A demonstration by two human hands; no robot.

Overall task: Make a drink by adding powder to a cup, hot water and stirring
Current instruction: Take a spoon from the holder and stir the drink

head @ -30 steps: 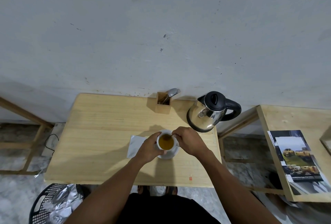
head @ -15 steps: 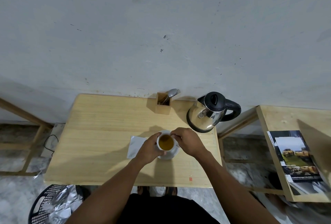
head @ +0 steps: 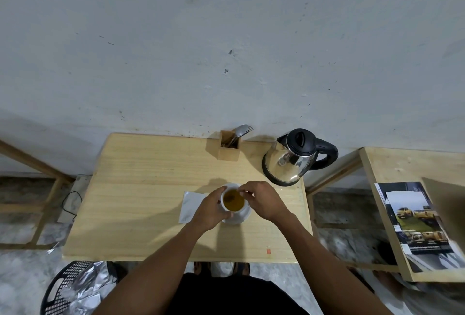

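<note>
A white cup (head: 234,203) full of amber-brown liquid stands on a white saucer (head: 243,217) near the middle of the wooden table (head: 151,176). My left hand (head: 210,210) wraps the cup's left side. My right hand (head: 261,200) hovers over the cup's right rim, fingers pinched on a spoon whose dark bowl (head: 229,197) shows under the liquid; the handle is hidden by my fingers. A steel kettle (head: 289,161) with black lid and handle stands at the back right.
A white paper packet (head: 191,206) lies flat left of the saucer. A wooden holder (head: 229,149) with a spoon and fork stands against the wall. A second table (head: 402,163) with a magazine (head: 417,224) is on the right. A black basket (head: 70,287) sits on the floor.
My right hand has shifted slightly around the cup's rim, moving the spoon in the liquid. My left hand and the cup stay in place.
</note>
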